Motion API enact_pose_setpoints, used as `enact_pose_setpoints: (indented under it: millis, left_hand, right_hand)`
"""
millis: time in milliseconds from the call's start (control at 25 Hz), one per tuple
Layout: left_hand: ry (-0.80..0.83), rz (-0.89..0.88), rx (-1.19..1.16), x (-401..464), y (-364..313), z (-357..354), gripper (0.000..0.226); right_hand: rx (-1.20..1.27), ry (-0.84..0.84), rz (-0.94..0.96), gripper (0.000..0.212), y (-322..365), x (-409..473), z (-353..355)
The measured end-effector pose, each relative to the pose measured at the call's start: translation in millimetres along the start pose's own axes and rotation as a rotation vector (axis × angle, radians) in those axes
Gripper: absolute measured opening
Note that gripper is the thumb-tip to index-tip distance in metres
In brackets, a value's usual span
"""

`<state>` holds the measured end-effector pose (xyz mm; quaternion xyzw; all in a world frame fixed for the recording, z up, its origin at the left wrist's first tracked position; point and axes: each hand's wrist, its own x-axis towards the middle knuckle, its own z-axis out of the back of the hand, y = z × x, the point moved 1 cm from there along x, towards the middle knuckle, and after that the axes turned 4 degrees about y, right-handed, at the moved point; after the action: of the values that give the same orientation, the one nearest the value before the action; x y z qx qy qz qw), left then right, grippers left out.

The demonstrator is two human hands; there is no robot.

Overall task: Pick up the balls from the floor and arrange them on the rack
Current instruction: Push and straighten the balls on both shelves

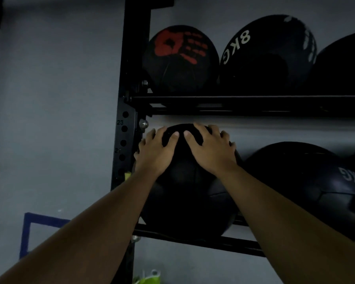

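Observation:
A large black ball (pixel 190 193) rests at the left end of the lower shelf of the black rack (pixel 125 128). My left hand (pixel 155 149) and my right hand (pixel 210 149) lie spread on its top, fingers apart and pressed against it. To its right on the same shelf sits another black ball (pixel 303 187) with pale weight lettering. The upper shelf carries a black ball with a red handprint (pixel 180 60), a black ball marked 8KG (pixel 268 54) and part of a third ball (pixel 344 64).
The rack's upright post with numbered holes stands just left of my hands. Its upper shelf rail (pixel 244 100) runs close above the ball. A grey wall lies behind, with a blue taped square (pixel 27 234) at lower left. Something bright green (pixel 148 278) sits below.

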<state>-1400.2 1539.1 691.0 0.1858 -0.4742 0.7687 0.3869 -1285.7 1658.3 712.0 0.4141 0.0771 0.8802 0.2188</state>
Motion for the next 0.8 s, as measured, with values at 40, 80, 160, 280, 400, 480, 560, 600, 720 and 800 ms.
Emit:
enact_pose_setpoints:
  millis: [40, 80, 160, 280, 400, 480, 560, 600, 720, 800]
  left_hand:
    - [-0.034, -0.008, 0.007, 2, -4, -4, 0.067]
    - [-0.062, -0.010, 0.017, 4, -8, -7, 0.067]
    - [-0.080, -0.025, 0.047, 6, -11, -10, 0.067]
    - [-0.078, -0.042, 0.049, 5, -5, -11, 0.068]
    - [-0.079, -0.050, 0.065, 3, -4, -11, 0.068]
    - [-0.075, -0.043, 0.073, 4, -4, -10, 0.068]
    - [-0.067, -0.046, 0.075, 3, -5, -9, 0.068]
    - [-0.065, -0.066, 0.089, 1, -7, -8, 0.067]
    - [-0.052, -0.134, 0.106, -4, -11, -3, 0.064]
    - [-0.045, -0.172, 0.081, -9, -14, 1, 0.059]
  right_hand:
    - [0.020, -0.012, -0.012, 0.078, -7, 1, 0]
    - [0.058, -0.022, -0.028, 0.079, -13, 1, 2]
    - [0.142, -0.059, -0.056, 0.080, -23, 0, 4]
    - [0.165, -0.086, -0.062, 0.078, -23, -4, 1]
    - [0.151, -0.031, -0.041, 0.075, -22, -5, 4]
    - [0.145, 0.038, -0.034, 0.074, -24, -4, 9]
    - [0.133, 0.107, -0.026, 0.075, -25, -5, 14]
    - [0.129, 0.130, -0.021, 0.076, -27, -7, 15]
    - [0.096, 0.162, 0.014, 0.077, -32, -12, 23]
    - [0.093, 0.183, 0.050, 0.077, -36, -14, 30]
